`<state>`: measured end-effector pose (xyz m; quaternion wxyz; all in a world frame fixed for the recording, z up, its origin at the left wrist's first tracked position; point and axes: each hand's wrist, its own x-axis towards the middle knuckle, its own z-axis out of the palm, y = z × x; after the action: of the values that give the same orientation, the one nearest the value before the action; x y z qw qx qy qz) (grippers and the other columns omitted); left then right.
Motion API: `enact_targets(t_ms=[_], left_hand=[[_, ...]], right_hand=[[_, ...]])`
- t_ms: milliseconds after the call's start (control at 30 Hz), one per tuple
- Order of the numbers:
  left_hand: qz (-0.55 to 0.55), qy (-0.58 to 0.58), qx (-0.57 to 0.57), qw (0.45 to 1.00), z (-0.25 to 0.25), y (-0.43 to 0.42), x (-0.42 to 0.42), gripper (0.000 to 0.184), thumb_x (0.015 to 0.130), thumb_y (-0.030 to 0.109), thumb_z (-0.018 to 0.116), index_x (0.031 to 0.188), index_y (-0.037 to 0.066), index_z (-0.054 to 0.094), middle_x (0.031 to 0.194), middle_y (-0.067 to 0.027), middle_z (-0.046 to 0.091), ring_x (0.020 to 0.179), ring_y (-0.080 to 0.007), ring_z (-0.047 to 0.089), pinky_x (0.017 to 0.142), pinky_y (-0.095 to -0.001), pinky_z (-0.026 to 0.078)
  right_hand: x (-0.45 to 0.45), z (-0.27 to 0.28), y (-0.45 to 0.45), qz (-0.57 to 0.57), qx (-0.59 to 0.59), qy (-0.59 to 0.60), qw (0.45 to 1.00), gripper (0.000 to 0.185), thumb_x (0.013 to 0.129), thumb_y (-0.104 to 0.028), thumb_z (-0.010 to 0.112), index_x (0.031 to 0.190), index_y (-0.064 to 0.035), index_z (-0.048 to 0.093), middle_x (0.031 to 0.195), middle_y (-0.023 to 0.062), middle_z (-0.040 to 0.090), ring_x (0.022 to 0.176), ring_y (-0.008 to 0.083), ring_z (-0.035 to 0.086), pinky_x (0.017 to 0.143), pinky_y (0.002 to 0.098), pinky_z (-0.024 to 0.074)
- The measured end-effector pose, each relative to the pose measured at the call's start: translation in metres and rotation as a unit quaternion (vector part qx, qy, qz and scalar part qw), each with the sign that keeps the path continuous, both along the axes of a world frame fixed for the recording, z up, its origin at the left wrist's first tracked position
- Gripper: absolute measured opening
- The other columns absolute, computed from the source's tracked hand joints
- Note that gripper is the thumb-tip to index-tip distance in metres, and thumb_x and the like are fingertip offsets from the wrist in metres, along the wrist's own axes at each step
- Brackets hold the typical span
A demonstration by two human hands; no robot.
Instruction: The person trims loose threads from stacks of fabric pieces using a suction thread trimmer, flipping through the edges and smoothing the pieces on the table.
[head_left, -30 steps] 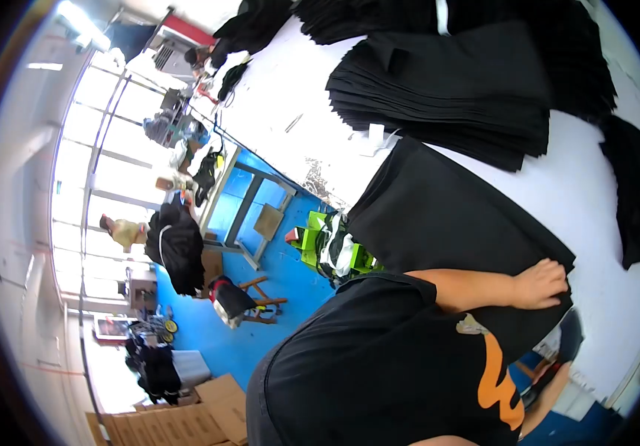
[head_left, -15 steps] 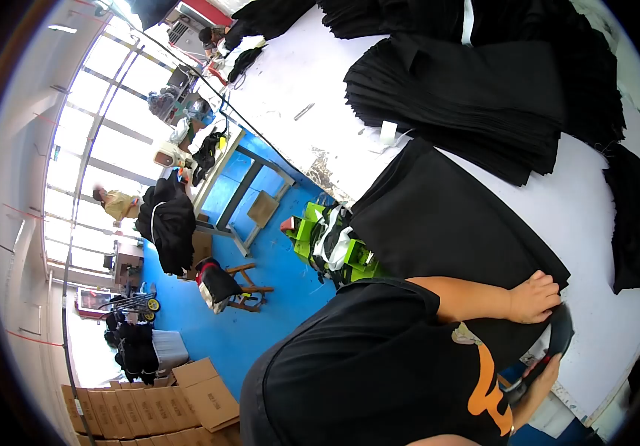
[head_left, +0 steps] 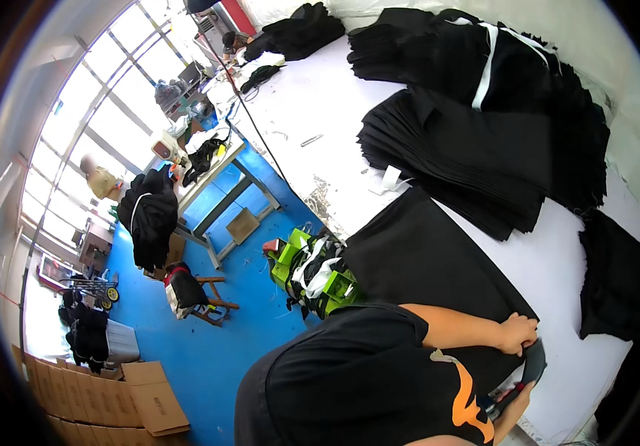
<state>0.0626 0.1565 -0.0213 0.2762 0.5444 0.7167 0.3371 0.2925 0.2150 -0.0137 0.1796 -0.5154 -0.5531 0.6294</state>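
Observation:
Black folded fabric lies along the near edge of the white table, with a corner toward the lower right. My left hand rests at this corner, its fingers curled together on the cloth. Just below it, my right hand is wrapped round a dark tool with a small red part. The tool's broad grey end reaches up beside the fabric corner, close to my left fingers; its lower part is largely hidden by my hand and shirt.
Thick stacks of black fabric lie farther back, with more black cloth at the right. A green rack stands against the table edge. Beyond it are a wooden stool, cardboard boxes and another person.
My left hand has gone from lying flatter on the fabric to curled fingers at its corner. The tool in my right hand has come up beside the corner. The view has turned and shifted.

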Motion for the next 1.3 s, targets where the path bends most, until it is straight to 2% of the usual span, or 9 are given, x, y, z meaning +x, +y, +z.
enact_targets(t_ms=[167, 200, 300, 433, 600, 833, 1133, 1233, 1300], left_hand=[[-0.048, -0.176, 0.114, 0.977, -0.019, -0.004, -0.028, 0.025, 0.071, 0.006, 0.084, 0.083, 0.006, 0.063, 0.080, -0.0081, 0.068, 0.078, -0.0231, 0.066, 0.067, -0.0394, 0.052], [-0.059, -0.229, 0.082, 0.968, -0.023, -0.001, -0.029, 0.024, 0.073, 0.006, 0.083, 0.091, 0.006, 0.068, 0.087, -0.0075, 0.071, 0.082, -0.0209, 0.068, 0.071, -0.0384, 0.053], [-0.027, -0.206, 0.069, 0.976, -0.017, -0.003, -0.024, 0.029, 0.077, 0.013, 0.082, 0.104, 0.007, 0.075, 0.094, -0.0088, 0.075, 0.089, -0.0212, 0.070, 0.079, -0.0374, 0.052], [-0.035, -0.160, 0.030, 0.986, 0.001, -0.011, -0.022, 0.023, 0.080, 0.021, 0.081, 0.098, 0.008, 0.076, 0.096, -0.0070, 0.075, 0.092, -0.0226, 0.069, 0.094, -0.0404, 0.044], [-0.086, -0.180, 0.098, 0.975, -0.011, -0.009, -0.030, 0.016, 0.079, 0.012, 0.078, 0.095, 0.008, 0.077, 0.096, -0.0067, 0.066, 0.093, -0.0230, 0.065, 0.085, -0.0363, 0.052], [-0.047, -0.142, 0.114, 0.982, -0.013, -0.012, -0.020, 0.019, 0.080, 0.010, 0.078, 0.098, 0.013, 0.080, 0.097, -0.0040, 0.059, 0.095, -0.0215, 0.059, 0.085, -0.0373, 0.046], [0.037, 0.098, 0.323, 0.941, -0.010, -0.034, 0.008, 0.007, 0.079, 0.011, 0.074, 0.087, 0.013, 0.073, 0.091, -0.0047, 0.051, 0.089, -0.0245, 0.052, 0.081, -0.0390, 0.037], [0.000, 0.135, 0.336, 0.932, -0.012, -0.038, 0.006, 0.006, 0.079, 0.009, 0.071, 0.085, 0.012, 0.071, 0.089, -0.0050, 0.050, 0.087, -0.0247, 0.051, 0.082, -0.0389, 0.036], [-0.034, 0.136, 0.339, 0.930, -0.018, -0.033, 0.006, 0.008, 0.078, 0.008, 0.067, 0.086, 0.010, 0.067, 0.091, -0.0073, 0.053, 0.086, -0.0280, 0.056, 0.079, -0.0409, 0.044]], right_hand=[[0.033, -0.005, 0.001, 0.039, -0.054, 0.042, 0.997, 0.060, 0.103, -0.062, 0.041, 0.092, -0.0049, 0.056, 0.055, 0.0054, 0.047, 0.041, 0.0177, 0.045, 0.041, 0.0301, 0.0360], [0.026, 0.002, -0.001, 0.039, -0.073, 0.037, 0.996, 0.060, 0.103, -0.062, 0.042, 0.092, -0.0049, 0.056, 0.055, 0.0053, 0.047, 0.041, 0.0177, 0.044, 0.041, 0.0301, 0.0360], [-0.008, 0.022, -0.006, 0.017, -0.047, 0.078, 0.996, 0.058, 0.103, -0.061, 0.045, 0.091, -0.0051, 0.055, 0.055, 0.0052, 0.048, 0.040, 0.0168, 0.043, 0.041, 0.0303, 0.0358], [0.026, 0.008, -0.010, 0.001, -0.071, 0.090, 0.993, 0.057, 0.104, -0.060, 0.043, 0.094, -0.0047, 0.055, 0.056, 0.0054, 0.049, 0.041, 0.0172, 0.045, 0.041, 0.0300, 0.0371], [0.029, 0.004, -0.013, 0.050, -0.038, 0.074, 0.995, 0.057, 0.105, -0.059, 0.041, 0.095, -0.0037, 0.055, 0.055, 0.0048, 0.049, 0.042, 0.0166, 0.047, 0.041, 0.0290, 0.0374], [0.037, 0.013, -0.020, 0.038, -0.056, 0.103, 0.992, 0.055, 0.105, -0.056, 0.043, 0.094, -0.0030, 0.054, 0.059, 0.0050, 0.051, 0.045, 0.0148, 0.049, 0.042, 0.0262, 0.0377], [0.024, 0.021, -0.020, 0.029, -0.020, 0.049, 0.998, 0.055, 0.105, -0.056, 0.044, 0.094, -0.0030, 0.056, 0.057, 0.0063, 0.052, 0.044, 0.0168, 0.049, 0.042, 0.0287, 0.0383], [0.049, 0.006, -0.019, 0.076, -0.029, 0.041, 0.996, 0.052, 0.107, -0.052, 0.040, 0.092, -0.0034, 0.054, 0.060, 0.0064, 0.053, 0.046, 0.0163, 0.052, 0.043, 0.0305, 0.0495], [0.038, 0.003, -0.013, 0.086, -0.002, 0.031, 0.996, 0.052, 0.107, -0.051, 0.040, 0.090, -0.0041, 0.054, 0.059, 0.0062, 0.052, 0.046, 0.0156, 0.051, 0.045, 0.0295, 0.0466]])
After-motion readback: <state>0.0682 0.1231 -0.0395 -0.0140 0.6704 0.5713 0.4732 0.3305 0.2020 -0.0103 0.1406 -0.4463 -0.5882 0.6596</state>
